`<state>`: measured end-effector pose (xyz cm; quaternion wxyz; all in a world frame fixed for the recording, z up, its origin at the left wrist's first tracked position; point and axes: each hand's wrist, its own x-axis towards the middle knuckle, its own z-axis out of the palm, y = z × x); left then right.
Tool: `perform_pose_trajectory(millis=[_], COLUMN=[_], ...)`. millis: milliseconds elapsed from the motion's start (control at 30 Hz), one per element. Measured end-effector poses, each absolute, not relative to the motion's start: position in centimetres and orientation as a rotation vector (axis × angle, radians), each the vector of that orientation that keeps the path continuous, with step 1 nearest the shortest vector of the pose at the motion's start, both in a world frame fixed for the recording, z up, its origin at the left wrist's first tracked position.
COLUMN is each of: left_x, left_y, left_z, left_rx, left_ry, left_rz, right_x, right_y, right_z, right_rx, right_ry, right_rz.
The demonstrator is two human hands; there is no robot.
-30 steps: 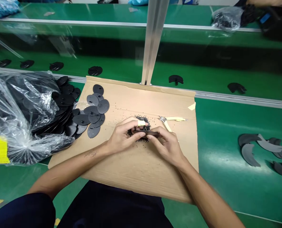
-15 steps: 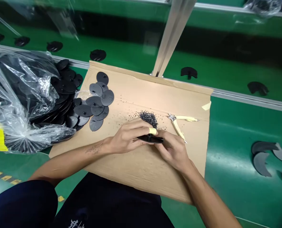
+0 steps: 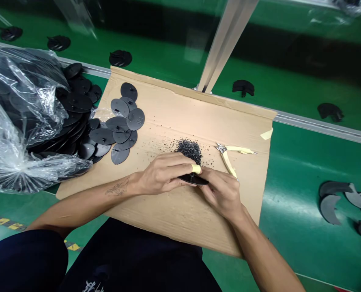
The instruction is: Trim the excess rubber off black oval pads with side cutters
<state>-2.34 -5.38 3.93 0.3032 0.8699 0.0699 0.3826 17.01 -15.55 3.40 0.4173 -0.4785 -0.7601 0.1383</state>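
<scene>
Over the cardboard [image 3: 168, 219], one black disc [image 3: 195, 180] held two-handed

So the left hand [image 3: 162, 174] and right hand [image 3: 224, 190] both have it pinched in their fingers [image 3: 180, 169], tilted nearly edge-on, just on the near side of a heap of tiny black bits [image 3: 189, 150]. One left finger's got yellow tape [image 3: 196, 168] on it. Pliers [image 3: 228, 164] are lying with handles spread, right of the heap, loose discs [image 3: 136, 119] overlap over on the left, and a clear bag [image 3: 22, 101] with more discs spilling out sits beside those. Off right, some curved pieces [image 3: 329, 209] lie on the green surface [image 3: 296, 162].
</scene>
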Motion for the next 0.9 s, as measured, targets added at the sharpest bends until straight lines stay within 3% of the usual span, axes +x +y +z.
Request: perform_pose_trajectory(millis=[900], left_x=[-2.1], left_y=[-6.4], left_z=[3.8], left_rx=[2.156], left_ry=[0.301], left_rz=[1.106], right_x=[16.6], right_y=[-15.5], right_z=[3.9], right_rx=[-1.140], right_ry=[-1.798], right_rz=[0.491])
